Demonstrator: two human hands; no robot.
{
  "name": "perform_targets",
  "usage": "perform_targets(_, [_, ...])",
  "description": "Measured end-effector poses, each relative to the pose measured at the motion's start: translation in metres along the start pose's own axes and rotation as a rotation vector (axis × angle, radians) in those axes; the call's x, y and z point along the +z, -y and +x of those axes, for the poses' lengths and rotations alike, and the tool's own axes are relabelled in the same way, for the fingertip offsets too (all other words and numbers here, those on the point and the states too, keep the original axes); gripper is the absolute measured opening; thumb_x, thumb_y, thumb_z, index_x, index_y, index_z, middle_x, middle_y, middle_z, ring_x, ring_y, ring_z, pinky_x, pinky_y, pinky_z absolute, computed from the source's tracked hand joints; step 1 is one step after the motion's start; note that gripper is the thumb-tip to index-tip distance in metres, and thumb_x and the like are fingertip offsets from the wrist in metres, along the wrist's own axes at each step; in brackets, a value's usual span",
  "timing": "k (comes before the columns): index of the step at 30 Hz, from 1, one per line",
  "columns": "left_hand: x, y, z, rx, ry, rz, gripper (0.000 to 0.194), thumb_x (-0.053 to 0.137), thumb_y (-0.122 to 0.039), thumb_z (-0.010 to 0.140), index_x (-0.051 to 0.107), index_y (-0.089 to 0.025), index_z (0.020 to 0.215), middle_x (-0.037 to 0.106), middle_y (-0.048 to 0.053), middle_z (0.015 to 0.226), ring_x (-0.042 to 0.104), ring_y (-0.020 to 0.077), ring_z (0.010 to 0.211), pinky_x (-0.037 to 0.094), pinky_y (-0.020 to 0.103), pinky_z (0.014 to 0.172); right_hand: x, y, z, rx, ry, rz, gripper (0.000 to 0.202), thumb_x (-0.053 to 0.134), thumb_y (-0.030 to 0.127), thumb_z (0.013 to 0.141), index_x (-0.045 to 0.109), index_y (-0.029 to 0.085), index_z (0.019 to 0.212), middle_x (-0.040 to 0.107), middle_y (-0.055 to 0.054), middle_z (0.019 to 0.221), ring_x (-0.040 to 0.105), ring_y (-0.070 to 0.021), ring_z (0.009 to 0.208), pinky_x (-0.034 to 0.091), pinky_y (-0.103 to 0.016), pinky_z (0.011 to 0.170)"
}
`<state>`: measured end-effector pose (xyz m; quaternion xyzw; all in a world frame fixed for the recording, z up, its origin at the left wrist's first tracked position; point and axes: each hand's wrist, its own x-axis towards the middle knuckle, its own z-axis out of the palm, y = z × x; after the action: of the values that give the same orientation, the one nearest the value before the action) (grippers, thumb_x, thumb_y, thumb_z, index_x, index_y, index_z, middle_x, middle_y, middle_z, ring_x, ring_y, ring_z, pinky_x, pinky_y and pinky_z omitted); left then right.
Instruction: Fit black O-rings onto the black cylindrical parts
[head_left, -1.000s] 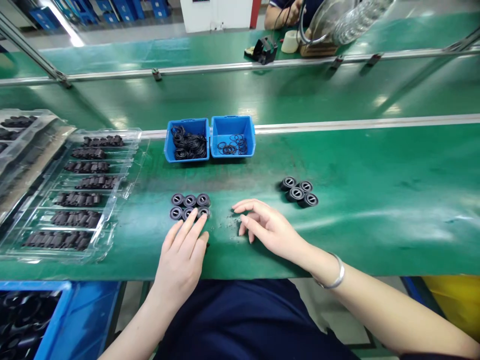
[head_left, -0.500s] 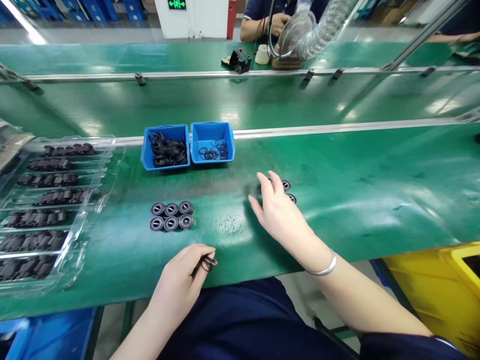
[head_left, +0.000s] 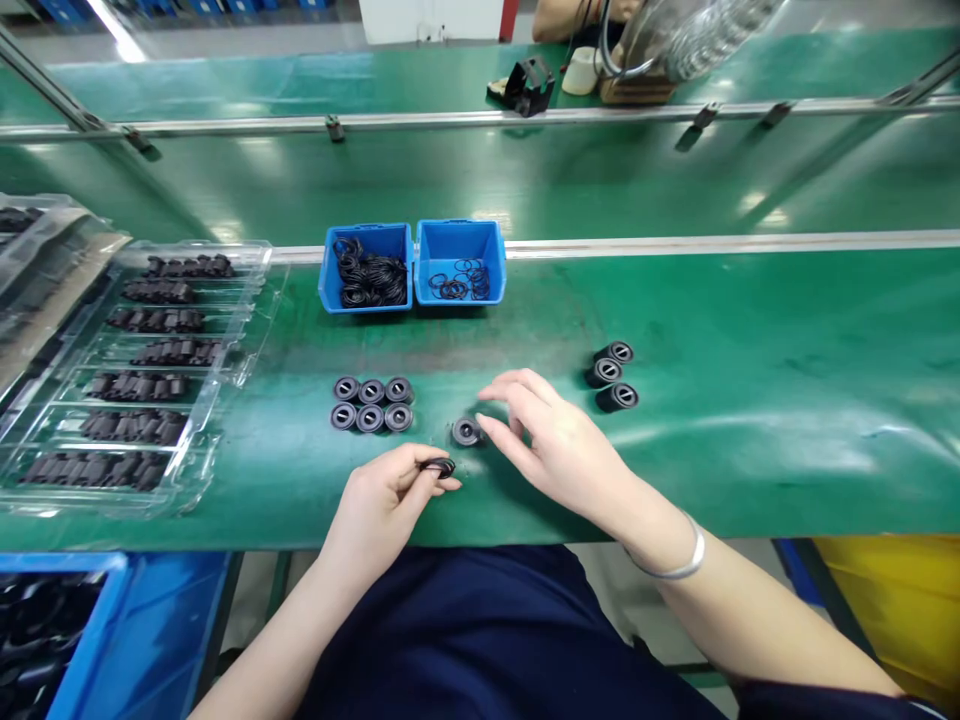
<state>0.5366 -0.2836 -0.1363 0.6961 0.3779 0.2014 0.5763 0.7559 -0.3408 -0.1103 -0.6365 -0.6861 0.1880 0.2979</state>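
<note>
Several thin black rings [head_left: 438,466] are pinched between the fingertips of my left hand [head_left: 386,500], low over the green bench. Just beyond them a single round black part [head_left: 466,432] stands on the bench. My right hand [head_left: 551,440] is at its right side, fingers apart and nothing between them, the fingertips close to the part. To the left, several round black parts [head_left: 371,404] with slotted tops form two rows. Three more black cylinders [head_left: 607,373] rest at the right, beyond my right hand.
Two blue bins, one with many black rings [head_left: 375,282] and one with fewer [head_left: 460,283], stand behind. A clear tray [head_left: 199,400] of black parts lies left. Across the rail [head_left: 450,120], a person's arm shows near a hose.
The view has shifted. My right hand has come from the cylinders at the right toward my left hand, and a round black part now stands between the hands. My left hand still holds the rings.
</note>
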Motion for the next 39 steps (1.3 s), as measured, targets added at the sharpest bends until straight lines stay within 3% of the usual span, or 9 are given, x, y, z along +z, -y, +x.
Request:
perform_targets(3, [0.0,-0.003,0.0,0.022,0.007,-0.032,0.016,0.054,-0.025,0.097,0.066,-0.019,0.106,0.077,0.001,0.09,0.076,0.0168,0.086,0.063,0.026,0.08,-0.002,0.006,0.002,0.02,0.128,0.256,0.017,0.055,0.034,0.101,0.063,0.019,0.101,0.059,-0.007,0.105,0.056,-0.0117,0.066,0.051,-0.029,0.069])
perform_targets(7, [0.0,-0.006,0.0,0.121,-0.041,0.072,0.017,0.055,-0.025,0.097,0.069,-0.022,0.107,0.076,0.001,0.092,0.075,0.0151,0.084,0.063,0.025,0.079,0.005,0.006,0.005,0.066,0.273,0.484,0.018,0.061,0.033,0.098,0.065,0.018,0.09,0.055,-0.003,0.094,0.056,-0.0107,0.07,0.047,-0.025,0.068])
perform_targets(12, [-0.003,-0.011,-0.002,0.3,-0.134,0.266,0.018,0.059,-0.02,0.095,0.074,-0.025,0.104,0.075,0.0,0.094,0.071,0.0121,0.086,0.059,0.02,0.077,0.009,0.002,0.006,0.102,0.319,0.646,0.02,0.064,0.034,0.096,0.064,0.017,0.087,0.053,-0.002,0.092,0.054,-0.0108,0.072,0.045,-0.024,0.066])
perform_targets(20, [-0.011,-0.003,-0.008,0.215,-0.206,0.218,0.021,0.057,-0.019,0.096,0.07,-0.027,0.111,0.075,-0.004,0.096,0.072,0.0097,0.085,0.058,0.019,0.08,0.005,-0.002,0.02,0.235,0.256,0.682,0.024,0.062,0.034,0.095,0.056,0.016,0.081,0.053,0.001,0.077,0.05,-0.0081,0.057,0.04,-0.022,0.054])
perform_targets(24, [-0.016,0.006,-0.01,0.391,-0.262,0.452,0.021,0.058,-0.012,0.094,0.069,-0.021,0.109,0.074,0.0,0.099,0.07,0.0097,0.095,0.054,0.018,0.09,0.012,-0.006,0.026,0.307,0.286,0.634,0.022,0.059,0.033,0.094,0.055,0.016,0.081,0.054,0.002,0.071,0.051,-0.009,0.054,0.039,-0.021,0.05])
perform_targets(28, [-0.015,0.014,-0.01,0.611,-0.227,0.618,0.025,0.056,-0.002,0.091,0.067,-0.012,0.111,0.072,0.008,0.107,0.068,0.0139,0.103,0.053,0.024,0.097,0.018,-0.009,0.027,0.296,0.263,0.593,0.022,0.06,0.031,0.093,0.056,0.015,0.078,0.055,-0.001,0.08,0.052,-0.0083,0.057,0.041,-0.021,0.05])
perform_targets(31, [-0.011,0.018,-0.008,0.755,-0.195,0.7,0.027,0.058,0.002,0.088,0.065,-0.006,0.113,0.068,0.017,0.118,0.063,0.0227,0.117,0.052,0.036,0.104,0.019,-0.01,0.027,0.289,0.243,0.575,0.022,0.06,0.031,0.092,0.057,0.015,0.077,0.054,-0.001,0.081,0.051,-0.0079,0.056,0.04,-0.02,0.049])
perform_targets(34, [-0.008,0.018,-0.004,0.892,-0.083,0.776,0.027,0.059,0.002,0.087,0.064,-0.002,0.113,0.063,0.022,0.128,0.053,0.032,0.131,0.047,0.05,0.11,0.02,-0.011,0.028,0.297,0.243,0.574,0.022,0.06,0.032,0.092,0.057,0.016,0.078,0.055,-0.001,0.078,0.049,-0.0073,0.053,0.039,-0.02,0.047])
perform_targets(39, [-0.007,0.019,0.0,0.949,0.012,0.881,0.025,0.056,0.0,0.09,0.064,0.0,0.114,0.061,0.024,0.132,0.049,0.0343,0.134,0.045,0.053,0.112,0.023,-0.014,0.026,0.336,0.285,0.64,0.022,0.06,0.035,0.094,0.056,0.016,0.083,0.058,0.0,0.072,0.049,-0.0063,0.046,0.039,-0.018,0.042])
